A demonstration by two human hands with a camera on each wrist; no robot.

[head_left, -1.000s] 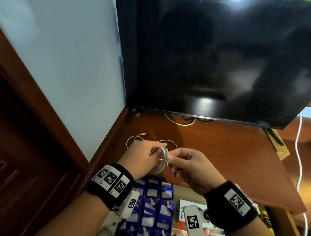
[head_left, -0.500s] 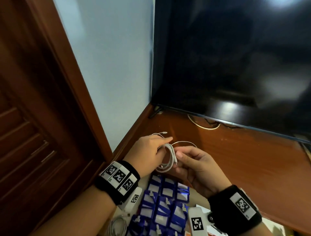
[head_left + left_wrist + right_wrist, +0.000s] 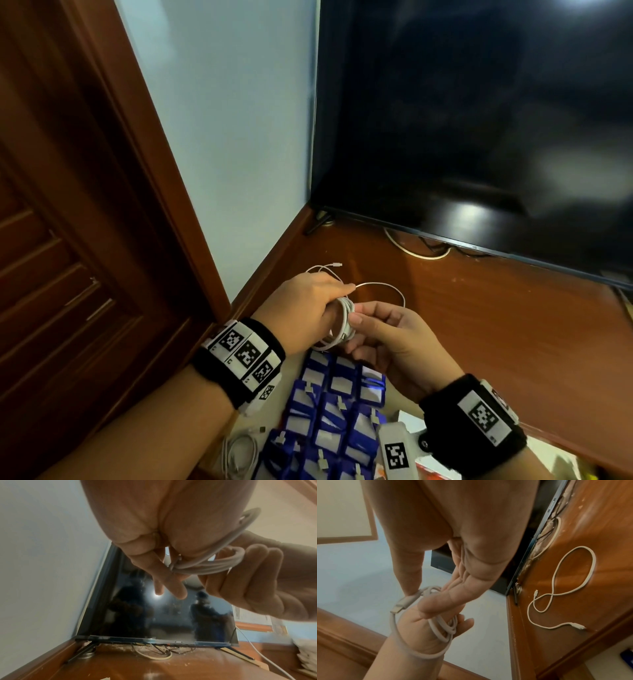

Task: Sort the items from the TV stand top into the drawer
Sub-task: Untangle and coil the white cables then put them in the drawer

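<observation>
One white cable [image 3: 342,325] is coiled and gripped by left hand [image 3: 308,308] and right hand [image 3: 387,335], both closed on it above the open drawer [image 3: 335,421]. Not yet dropped in. A second cable [image 3: 559,588] is left loose on the TV stand top [image 3: 479,325].

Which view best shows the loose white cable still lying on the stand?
Right wrist: the loose white cable lies fully visible on the TV stand top, both plugs showing. Head view shows only part behind the left hand. Left wrist view misses it.
</observation>
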